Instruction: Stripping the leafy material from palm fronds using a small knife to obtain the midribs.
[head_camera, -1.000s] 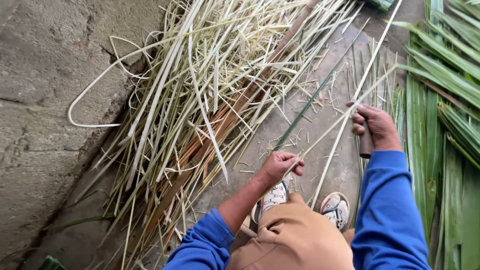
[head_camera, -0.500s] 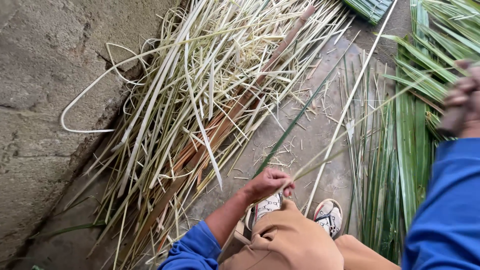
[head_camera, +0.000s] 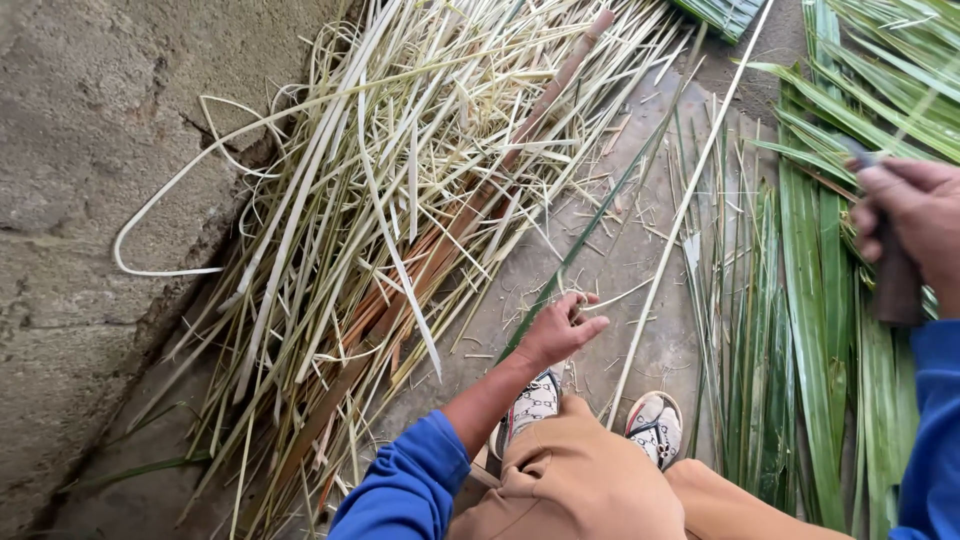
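Down on the concrete floor (head_camera: 640, 270): a person sits with both feet out, stripping palm leaves.
Change, right hand: a second ago the right hand (head_camera: 915, 225) was low, close beside the left; half a second ago it had swung out to the right; now it is raised at the right edge of view, well apart from the left.
Change, left hand: the left hand (head_camera: 558, 330) has stayed in about the same spot, just ahead of the shoes (head_camera: 655, 425).
Meaning: judging by this, one pull along a leaf looks finished and the knife has come clear of it.
Right fingers: curled together, clamped on the dark handle of a knife (head_camera: 890, 270); the blade tip shows just above the knuckles.
Left fingers: loosely curled, thumb and forefinger nearly together, pinching the near end of a thin pale leaf rib (head_camera: 690, 200).
Leaf rib: runs from the left hand up across the floor toward the top right corner.
Green strip (head_camera: 590, 230): lies beside the rib, its near end just at the left hand; whether the fingers hold it too I cannot tell.
Stripped pile (head_camera: 400, 200): pale ribs and strips heaped to the left, against a rough wall (head_camera: 90, 180).
Green fronds (head_camera: 820, 300): lie to the right, under the raised hand.
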